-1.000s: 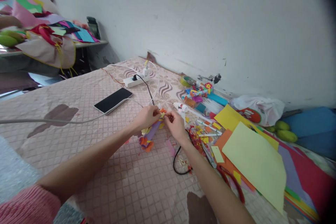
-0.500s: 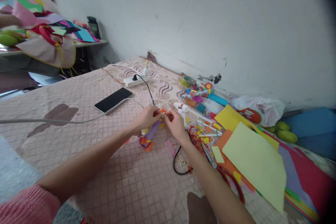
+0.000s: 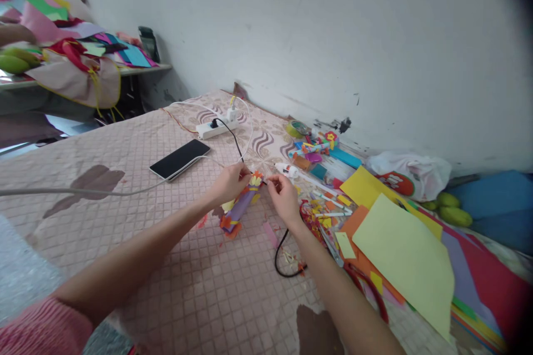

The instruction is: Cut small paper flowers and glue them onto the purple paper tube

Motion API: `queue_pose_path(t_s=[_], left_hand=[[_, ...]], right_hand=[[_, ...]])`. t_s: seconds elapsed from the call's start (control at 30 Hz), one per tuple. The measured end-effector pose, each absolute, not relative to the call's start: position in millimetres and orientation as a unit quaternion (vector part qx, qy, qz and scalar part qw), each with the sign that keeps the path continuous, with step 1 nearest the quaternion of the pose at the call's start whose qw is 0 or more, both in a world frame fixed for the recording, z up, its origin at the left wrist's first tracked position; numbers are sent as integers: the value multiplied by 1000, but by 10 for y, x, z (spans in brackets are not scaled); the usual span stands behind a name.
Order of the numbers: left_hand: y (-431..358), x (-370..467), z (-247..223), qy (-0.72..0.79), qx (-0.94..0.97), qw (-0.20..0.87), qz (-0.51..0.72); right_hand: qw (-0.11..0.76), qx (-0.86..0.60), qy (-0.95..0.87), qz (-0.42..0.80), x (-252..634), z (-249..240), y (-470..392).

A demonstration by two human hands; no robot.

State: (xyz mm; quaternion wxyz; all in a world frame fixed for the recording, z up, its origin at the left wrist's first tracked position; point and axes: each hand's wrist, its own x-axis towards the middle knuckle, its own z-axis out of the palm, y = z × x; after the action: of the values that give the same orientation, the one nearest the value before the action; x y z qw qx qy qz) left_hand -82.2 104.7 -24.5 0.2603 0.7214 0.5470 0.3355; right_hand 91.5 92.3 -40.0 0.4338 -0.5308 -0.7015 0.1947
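A purple roll (image 3: 239,208) trimmed with orange and yellow cut-out pieces lies aslant on the tablecloth, its flower-like top end between my two hands. My left hand (image 3: 230,183) is closed in a pinch just left of that end; whether it touches the roll I cannot tell. On the other side my right hand (image 3: 283,195) has thumb and fingertips pressed together, a small gap away from the trimmed end. Anything in either pinch is too small to make out. Just behind my right hand lies a white glue gun (image 3: 287,170).
A phone (image 3: 180,159) and a white power strip (image 3: 216,128) with cables lie to the left and behind. On the right are paper scraps, scissors (image 3: 366,288), coloured sheets (image 3: 406,260) and a plastic bag (image 3: 410,172). A wall (image 3: 333,55) bounds the back.
My hands have drawn apart from the roll's top end, the right one slightly to the right and the left one slightly to the left, leaving the yellow and orange pieces showing.
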Motion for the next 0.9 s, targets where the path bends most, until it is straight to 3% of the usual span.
queue_pose_path(t_s=[0.47,0.7,0.9], left_hand=[[452,-1150,188,578,742,115,319],[-109,-1309,-12,598,699,43,390],[-630,-1065,-221,465,798,90,373]], right_hand=[[427,-526,-696,238,1228,-220,464],[427,-569,-652,264,1581,-230,-53],[436,-617,-607,249,1896,-244,-488]])
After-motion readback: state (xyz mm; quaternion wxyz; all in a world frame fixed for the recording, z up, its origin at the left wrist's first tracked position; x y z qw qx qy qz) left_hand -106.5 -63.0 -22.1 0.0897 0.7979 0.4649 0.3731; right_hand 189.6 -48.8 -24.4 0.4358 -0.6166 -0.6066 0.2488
